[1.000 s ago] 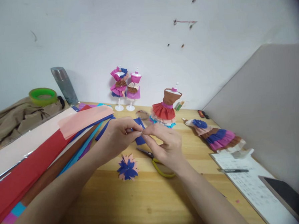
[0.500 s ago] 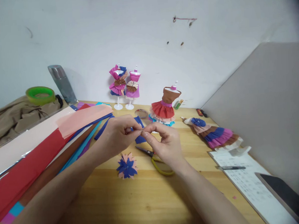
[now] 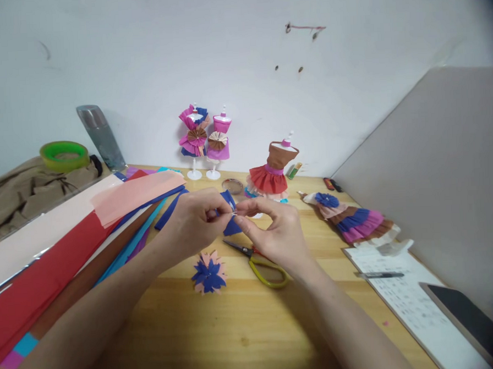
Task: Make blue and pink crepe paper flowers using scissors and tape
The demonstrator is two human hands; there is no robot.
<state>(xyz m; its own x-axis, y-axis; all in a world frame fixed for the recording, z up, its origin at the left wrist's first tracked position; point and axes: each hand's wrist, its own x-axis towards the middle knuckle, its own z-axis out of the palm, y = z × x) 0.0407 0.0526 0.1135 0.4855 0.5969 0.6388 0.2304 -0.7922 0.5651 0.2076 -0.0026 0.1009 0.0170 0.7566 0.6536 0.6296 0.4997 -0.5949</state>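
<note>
My left hand [image 3: 201, 220] is closed in a pinch, its thumb and forefinger on a tiny pale thing [image 3: 233, 213] too small to name. From the other side, my right hand [image 3: 276, 227] curves toward the same spot, thumb and forefinger close around it. Below the hands, a blue and peach paper flower [image 3: 209, 273] lies flat on the wooden table. Scissors with yellow handles [image 3: 270, 274] rest under my right hand, their blades pointing left. Blue paper pieces [image 3: 231, 227] lie behind my fingers, partly hidden.
Stacked crepe paper strips [image 3: 64, 260] cover the left side. Behind stand small dress forms [image 3: 221, 139] in paper dresses, another dress form [image 3: 273, 175], and a bottle [image 3: 101, 137]. At right lie a paper dress [image 3: 356, 223], a pen [image 3: 383, 275], a printed sheet [image 3: 401, 295] and a dark tablet [image 3: 463, 311].
My right thumb and forefinger have spread slightly apart, and the right hand has shifted a little to the right. The left hand stays pinched in nearly the same place.
</note>
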